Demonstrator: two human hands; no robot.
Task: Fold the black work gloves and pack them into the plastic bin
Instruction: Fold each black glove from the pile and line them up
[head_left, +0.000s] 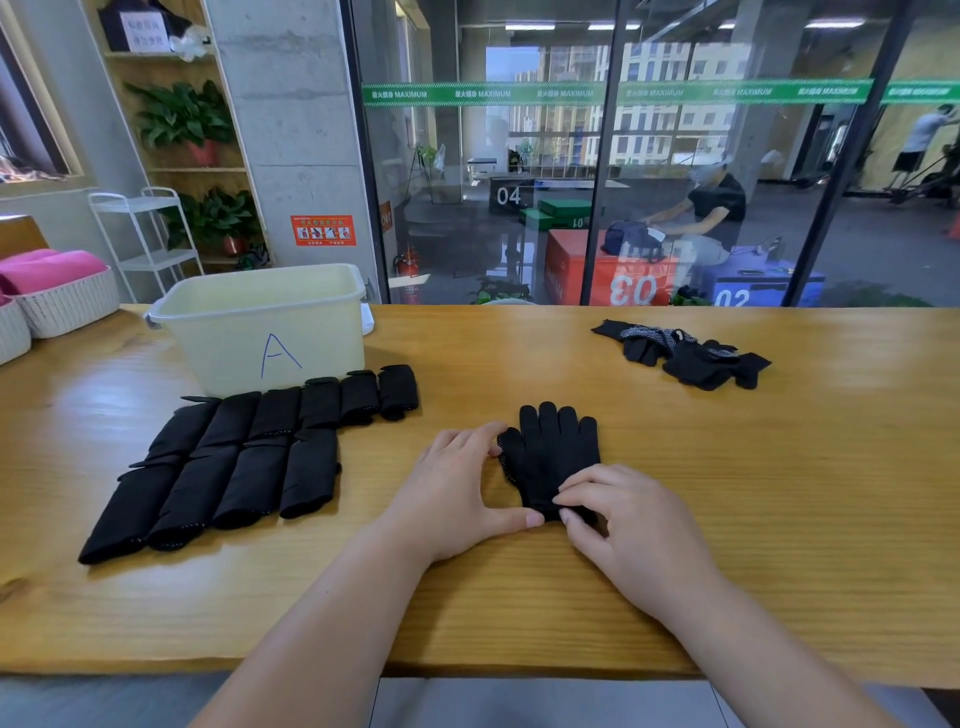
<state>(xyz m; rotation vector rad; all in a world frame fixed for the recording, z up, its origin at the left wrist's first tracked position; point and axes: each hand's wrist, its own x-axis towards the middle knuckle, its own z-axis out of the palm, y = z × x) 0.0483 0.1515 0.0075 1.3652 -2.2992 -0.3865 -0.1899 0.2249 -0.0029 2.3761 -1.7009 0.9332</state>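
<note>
A black work glove (553, 449) lies flat on the wooden table (779, 493), fingers pointing away from me. My left hand (457, 488) rests beside it, with fingertips touching the glove's left edge and the thumb at its cuff. My right hand (618, 514) pinches the cuff at the near end. Several folded black gloves (244, 457) lie in two rows to the left. Behind them stands the pale yellow plastic bin (260, 332), marked "A". A loose pile of unfolded gloves (685, 351) sits at the far right.
White woven baskets (62, 306) with pink towels stand at the table's far left. A glass wall runs behind the table. The table's near edge is close to my body.
</note>
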